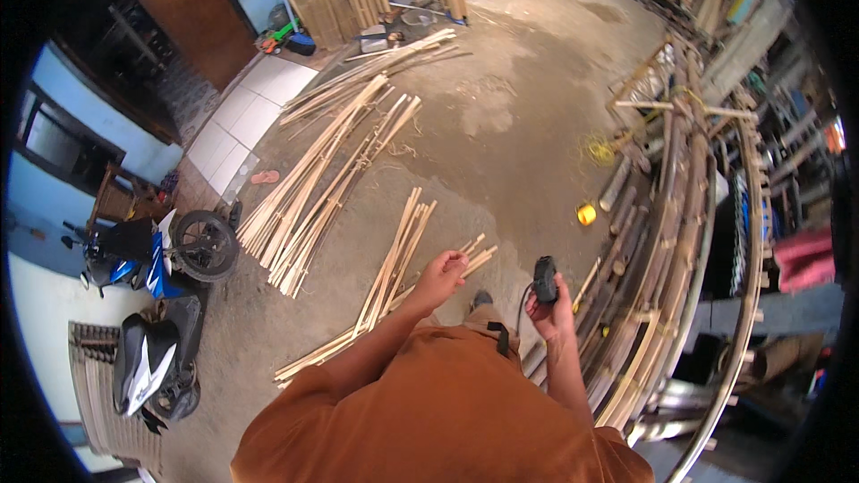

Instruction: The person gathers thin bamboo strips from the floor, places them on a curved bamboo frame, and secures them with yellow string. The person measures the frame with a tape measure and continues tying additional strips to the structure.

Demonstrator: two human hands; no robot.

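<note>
"First, the right hand (549, 309)?"

"Closed around a black, boxy handheld device (545, 279), gripped from below and held up above the floor. Just left of the same hand, a dark cord (521, 304); cannot tell whether joined to the device."

"And the left hand (441, 277)?"

"Raised at nearly the same height, well apart from the right. Fingers curled loosely inward; cannot tell whether fully closed or pinching something small."

"Near the left hand?"

"Just ahead and to the left, down on the concrete floor (501, 179): a narrow pile of bamboo strips (391, 259), pale and split lengthwise. Below and to the left, partly hidden by the left forearm (380, 340): slanted pale strips (331, 351). Farther ahead and left: a broad spread of long strips (309, 174), then another heap of strips (369, 76), lying more crosswise."

"Right of the right hand?"

"Close by and stretching far ahead: long brown poles (684, 170), stacked along a rack. Ahead and slightly right: a small yellow object (586, 214), too small to name. Beyond that, tangled yellow cord (598, 150)."

"Far left of the left hand?"

"Blue-and-white motorbike front (159, 273) with a black wheel (206, 246). Farther ahead, a pink sandal (266, 177) near white floor tiles (237, 116)."

"Between and below both hands?"

"Orange-brown shirt (420, 402)."
</note>
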